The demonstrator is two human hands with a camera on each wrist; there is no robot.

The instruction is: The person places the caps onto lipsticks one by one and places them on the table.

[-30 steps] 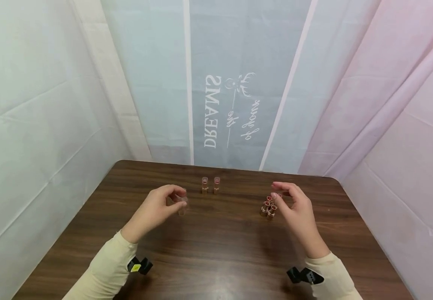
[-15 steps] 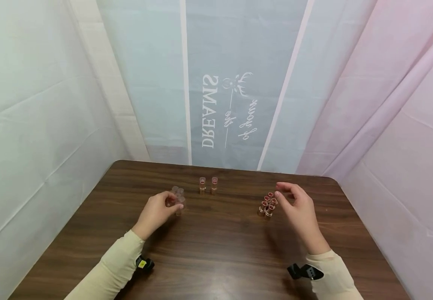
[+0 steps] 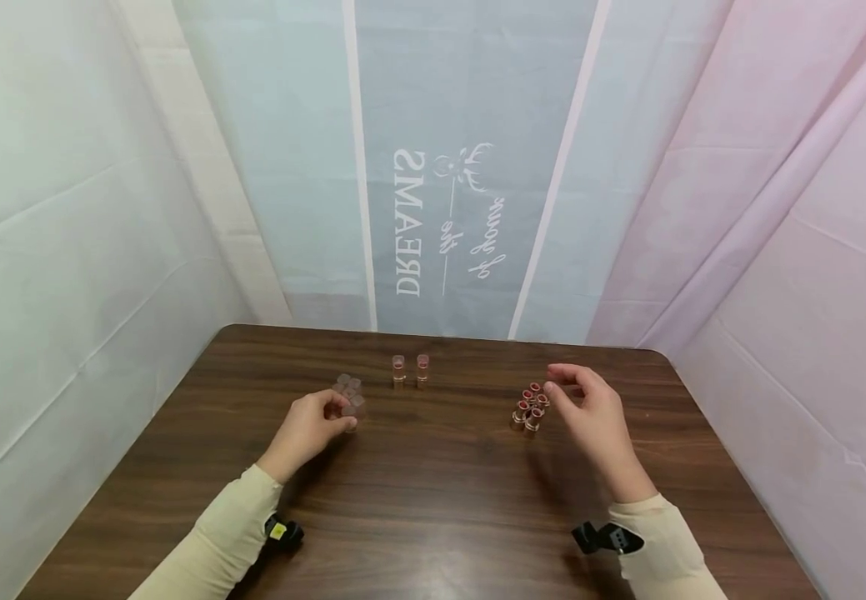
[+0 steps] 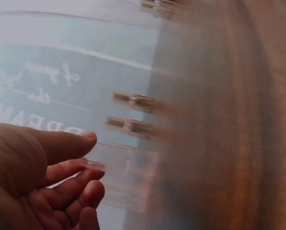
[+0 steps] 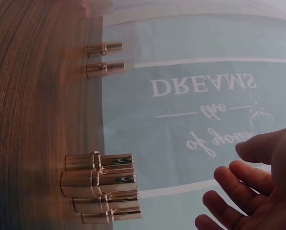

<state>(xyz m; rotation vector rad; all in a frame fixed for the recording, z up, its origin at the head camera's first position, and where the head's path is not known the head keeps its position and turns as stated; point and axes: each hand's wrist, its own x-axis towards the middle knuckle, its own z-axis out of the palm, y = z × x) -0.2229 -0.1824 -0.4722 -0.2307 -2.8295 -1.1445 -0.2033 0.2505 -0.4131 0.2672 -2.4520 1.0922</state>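
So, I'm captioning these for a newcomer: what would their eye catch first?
Probably the large white lettering on the backdrop behind the table. Then the shiny gold tubes clustered upright beside the right hand, with two more tubes near the table's far edge. The left hand is at a group of clear pieces.

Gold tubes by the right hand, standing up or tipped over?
Standing up: the head view shows the gold tubes with round tops facing upward.

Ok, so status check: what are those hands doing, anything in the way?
Left hand pinching a clear cap. Right hand empty beside gold tubes. Two capped tubes standing farther back, apparently not in the way.
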